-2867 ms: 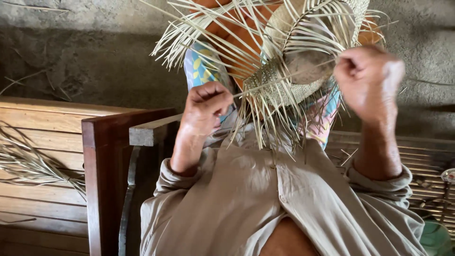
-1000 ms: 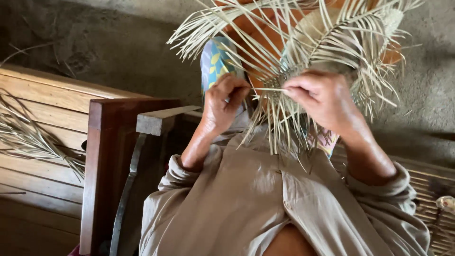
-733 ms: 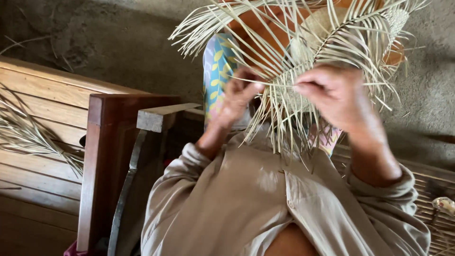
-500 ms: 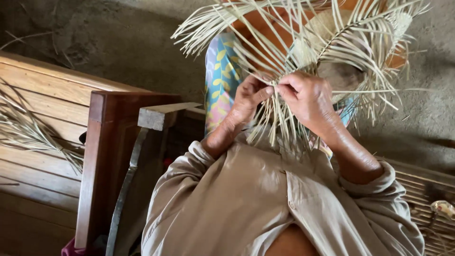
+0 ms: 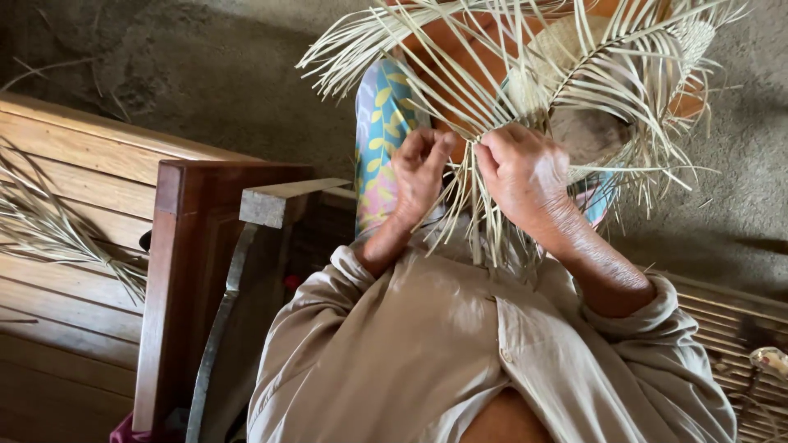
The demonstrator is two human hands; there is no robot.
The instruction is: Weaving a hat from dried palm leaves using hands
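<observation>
Pale dried palm-leaf weaving [image 5: 525, 74], half-woven with loose strips fanning out, held up over the lap. Left hand [image 5: 420, 168] pinches strips; right hand [image 5: 525, 174] looks closed on neighbouring strands, fingertips hidden. Mid-plait, I judge. Next crossing needs tension kept on both.

Dry matt palm strips [image 5: 525, 74]; smooth wooden bench [image 5: 90, 213].
</observation>
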